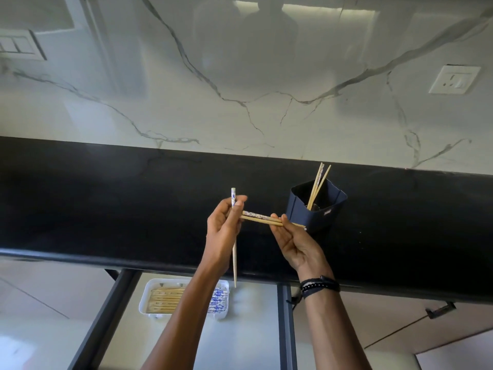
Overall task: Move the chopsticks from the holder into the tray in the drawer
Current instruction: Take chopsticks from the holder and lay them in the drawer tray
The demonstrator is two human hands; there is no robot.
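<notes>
A dark blue holder (317, 209) stands on the black counter with a few bamboo chopsticks (318, 184) leaning in it. My left hand (222, 231) grips one chopstick (234, 260) upright, its blue-patterned end on top and its tip pointing down. My right hand (296, 243) holds a pair of chopsticks (262, 219) level; their patterned ends reach my left fingers. Below the counter edge, a white tray (149, 296) lies in the open drawer and holds several chopsticks side by side, partly hidden by my left forearm.
The black counter (106, 204) runs across the view with a rounded front edge. Behind it rises a marble wall with a socket (453, 79) at the right and a switch plate (18, 45) at the left. The drawer's dark frame (286, 327) borders the tray's space.
</notes>
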